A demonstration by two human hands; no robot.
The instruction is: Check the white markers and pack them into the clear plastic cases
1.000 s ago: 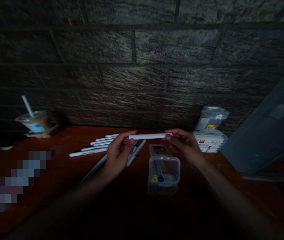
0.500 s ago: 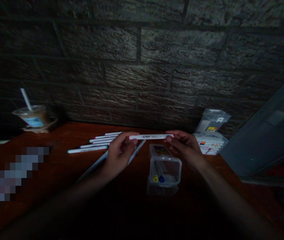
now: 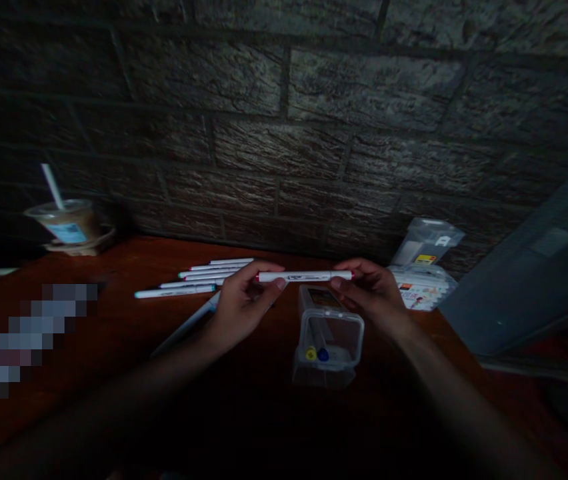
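A white marker [image 3: 307, 276] with red ends is held level between two hands above a dim tabletop [image 3: 114, 333], its printed side facing the wearer. The left hand [image 3: 239, 303] has thumb and fingers clamped on one end; the right hand [image 3: 374, 293] pinches the other in the same way. Just below the marker, between the hands and nearer the wearer, lies a clear box [image 3: 333, 313], its open end toward the camera — two pens, one yellow-ended, one blue-ended, show inside. Loose pens [image 3: 174, 291] lie to the left of the left hand, roughly side by side. Beyond the right hand stand a pack [image 3: 421, 290] and a second clear box [image 3: 427, 240]. Well to the left of the left hand — a cup [image 3: 69, 223] with a straw [image 3: 53, 185], before a block wall [image 3: 244, 153].
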